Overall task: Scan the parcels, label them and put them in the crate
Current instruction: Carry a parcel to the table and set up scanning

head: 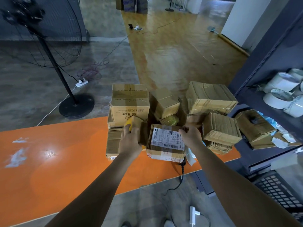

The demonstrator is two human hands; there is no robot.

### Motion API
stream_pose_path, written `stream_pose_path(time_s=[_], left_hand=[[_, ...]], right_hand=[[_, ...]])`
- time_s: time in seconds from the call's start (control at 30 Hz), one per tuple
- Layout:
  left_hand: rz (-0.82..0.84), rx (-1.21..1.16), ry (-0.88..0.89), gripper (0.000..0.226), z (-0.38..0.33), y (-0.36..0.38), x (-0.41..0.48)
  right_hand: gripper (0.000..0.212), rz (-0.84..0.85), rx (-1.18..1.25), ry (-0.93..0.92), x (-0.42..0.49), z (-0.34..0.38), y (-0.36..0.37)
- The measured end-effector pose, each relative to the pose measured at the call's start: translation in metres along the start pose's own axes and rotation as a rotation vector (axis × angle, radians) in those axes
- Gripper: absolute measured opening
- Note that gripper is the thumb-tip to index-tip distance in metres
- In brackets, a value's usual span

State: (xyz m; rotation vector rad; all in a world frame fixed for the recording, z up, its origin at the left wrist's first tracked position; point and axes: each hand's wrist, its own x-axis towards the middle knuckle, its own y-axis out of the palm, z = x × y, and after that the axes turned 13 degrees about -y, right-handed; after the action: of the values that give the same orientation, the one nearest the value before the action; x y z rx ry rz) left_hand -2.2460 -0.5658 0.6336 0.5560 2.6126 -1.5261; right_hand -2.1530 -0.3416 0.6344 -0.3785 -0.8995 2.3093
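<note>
Floor fan [76, 106] is standing beyond the bench's [57, 153] far edge. Left grip [130, 142] is curling round a yellow object [128, 124] beside the labelled parcel [165, 143], which is lying at the bench's near right edge among stacked cartons [211, 97]. Right grip [191, 136] is pinching the parcel's far right corner. Black crate [278, 192] is sitting low, past the bench's right end.

Location: a parcel packing room. Cardboard parcels [211, 97] are stacked on an orange worktable [65, 153] beside a dark shelving rack [268, 51] stocked with tape rolls [278, 99]. A pedestal fan [56, 71] stands on concrete floor [32, 95].
</note>
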Motion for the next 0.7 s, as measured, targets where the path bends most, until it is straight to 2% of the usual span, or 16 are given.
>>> stream_pose_path(time_s=[0.17, 0.3, 0.37, 0.7], left_hand=[[-0.014, -0.051, -0.060, 0.052, -0.007, 0.005, -0.001], [0.032, -0.311, -0.153, 0.050, -0.008, 0.003, 0.003], [0.055, -0.363, -0.181, 0.051, -0.007, 0.005, 0.002], [0.170, -0.211, -0.168, 0.064, -0.004, 0.020, 0.005]], right_hand=[[0.013, -0.047, 0.025, 0.024, -0.007, -0.012, -0.010], [0.025, -0.051, 0.029, 0.023, -0.008, -0.015, -0.012], [0.025, -0.060, 0.031, 0.020, -0.007, -0.018, -0.015], [0.028, -0.142, 0.078, 0.044, -0.010, -0.018, -0.031]])
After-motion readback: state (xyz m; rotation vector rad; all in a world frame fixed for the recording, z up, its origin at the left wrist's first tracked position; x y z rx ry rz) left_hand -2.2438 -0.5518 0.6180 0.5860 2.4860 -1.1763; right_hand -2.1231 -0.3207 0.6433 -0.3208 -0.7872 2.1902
